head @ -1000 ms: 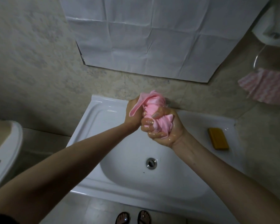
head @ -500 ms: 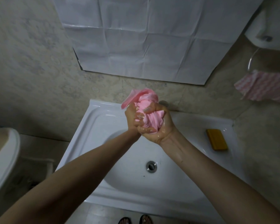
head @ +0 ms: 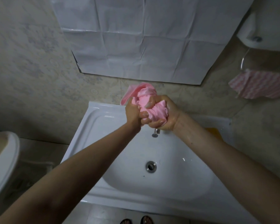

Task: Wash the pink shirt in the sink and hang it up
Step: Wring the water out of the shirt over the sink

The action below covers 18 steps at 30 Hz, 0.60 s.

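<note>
Bare forearms (head: 87, 168), wet fingers (head: 145, 118) — dark sandals (head: 146, 221).

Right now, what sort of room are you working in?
Most likely a small bathroom: a white sink with a drain, a striped towel hanging at the right, and what looks like a toilet at the left.

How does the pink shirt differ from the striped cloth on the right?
The pink shirt is plain; the striped cloth has pink and white stripes. The shirt is bunched in the left hand and right hand over the sink; the cloth hangs loose at the right. Both are pinkish fabric.
</note>
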Tool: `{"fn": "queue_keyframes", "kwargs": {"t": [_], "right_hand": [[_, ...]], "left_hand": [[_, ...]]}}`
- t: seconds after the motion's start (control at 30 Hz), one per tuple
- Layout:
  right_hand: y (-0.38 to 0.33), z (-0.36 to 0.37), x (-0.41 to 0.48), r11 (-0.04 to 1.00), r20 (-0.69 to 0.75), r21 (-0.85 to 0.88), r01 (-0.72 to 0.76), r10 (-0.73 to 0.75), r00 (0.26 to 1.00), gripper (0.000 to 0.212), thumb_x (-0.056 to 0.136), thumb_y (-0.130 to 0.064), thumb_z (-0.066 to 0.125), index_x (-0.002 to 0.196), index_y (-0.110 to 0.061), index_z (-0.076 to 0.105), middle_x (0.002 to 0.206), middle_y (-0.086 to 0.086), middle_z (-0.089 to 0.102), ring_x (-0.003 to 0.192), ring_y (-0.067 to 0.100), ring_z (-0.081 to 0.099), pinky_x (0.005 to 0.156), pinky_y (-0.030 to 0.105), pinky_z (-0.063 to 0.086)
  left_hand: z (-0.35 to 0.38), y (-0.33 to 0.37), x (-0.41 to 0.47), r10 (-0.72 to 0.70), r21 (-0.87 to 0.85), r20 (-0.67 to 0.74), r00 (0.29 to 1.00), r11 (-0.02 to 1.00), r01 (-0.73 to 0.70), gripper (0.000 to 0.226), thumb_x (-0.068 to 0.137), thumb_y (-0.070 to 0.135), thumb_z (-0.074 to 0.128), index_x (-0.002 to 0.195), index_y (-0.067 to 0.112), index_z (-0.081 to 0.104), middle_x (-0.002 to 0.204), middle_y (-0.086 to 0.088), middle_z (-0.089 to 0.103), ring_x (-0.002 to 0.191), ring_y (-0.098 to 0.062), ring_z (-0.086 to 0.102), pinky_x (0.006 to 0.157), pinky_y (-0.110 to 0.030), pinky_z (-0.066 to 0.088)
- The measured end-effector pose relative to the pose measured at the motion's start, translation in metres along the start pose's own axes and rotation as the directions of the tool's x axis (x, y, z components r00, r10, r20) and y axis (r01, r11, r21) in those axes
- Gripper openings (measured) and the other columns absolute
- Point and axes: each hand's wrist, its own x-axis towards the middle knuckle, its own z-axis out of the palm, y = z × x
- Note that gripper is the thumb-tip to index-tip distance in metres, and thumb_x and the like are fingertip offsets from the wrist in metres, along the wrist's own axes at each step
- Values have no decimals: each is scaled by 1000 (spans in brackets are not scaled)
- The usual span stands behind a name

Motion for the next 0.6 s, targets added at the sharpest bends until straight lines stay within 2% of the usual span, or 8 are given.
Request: {"fn": "queue_keyframes", "kwargs": {"t": [0.03,0.1,0.17,0.23,0.33,0.47,0.57,0.6], "right_hand": [[-4,0,-3,997,-40,-69,-29,27,999,47,40,-6,74,79,-4,48,57,10,52,41,16,48,26,13,32],[-7,-2,-7,984,-120,-169,-58,37,992,37,49,-7,64,82,-4,47,57,9,51,40,15,47,26,12,29],[-6,-6,-8,973,-179,-222,-66,26,983,31,55,-5,56,84,-4,46,57,9,51,39,15,46,27,12,28],[-7,-7,-8,969,-192,-240,-57,11,981,29,57,-5,55,85,-4,47,58,9,51,39,15,47,28,12,29],[-8,-1,-10,967,-184,-251,-41,-6,983,27,58,-6,53,84,-4,47,56,9,50,39,15,46,28,11,28],[-5,11,-14,972,-191,-234,-12,-34,981,24,56,-3,50,79,-4,45,51,9,50,36,15,46,29,10,28],[-3,18,-18,977,-203,-208,49,-92,975,28,50,-9,52,75,-3,43,51,9,47,35,16,47,29,10,28],[-1,19,-18,978,-215,-195,74,-116,970,30,47,-10,54,74,-3,43,51,9,46,35,17,47,29,9,28]], "left_hand": [[2,-2,5,-27,-25,9,1000,999,27,27,102,19,33,80,18,50,76,-2,55,78,-18,58,57,-21,49],[3,-5,7,-91,-4,70,993,996,92,27,99,13,38,76,16,51,72,-2,55,69,-15,55,51,-21,46],[0,-8,11,-149,-13,128,981,988,152,26,98,13,40,75,14,52,65,-2,53,60,-16,52,44,-21,40],[2,-3,11,-158,-10,124,980,987,160,23,97,12,39,77,11,51,63,-3,48,58,-17,46,46,-23,35],[3,3,8,-149,-35,96,984,988,153,30,98,8,31,73,12,47,63,-4,45,58,-16,43,50,-26,33],[5,2,-2,-64,-168,97,993,983,80,27,98,17,28,81,13,48,75,-8,49,77,-23,53,68,-30,46],[9,0,-2,-35,-165,60,998,985,44,27,97,10,32,76,17,47,61,4,48,55,-9,53,53,-25,46],[11,3,-5,-41,-173,66,997,983,52,27,95,14,35,74,21,49,58,8,49,54,-9,53,53,-27,45]]}}
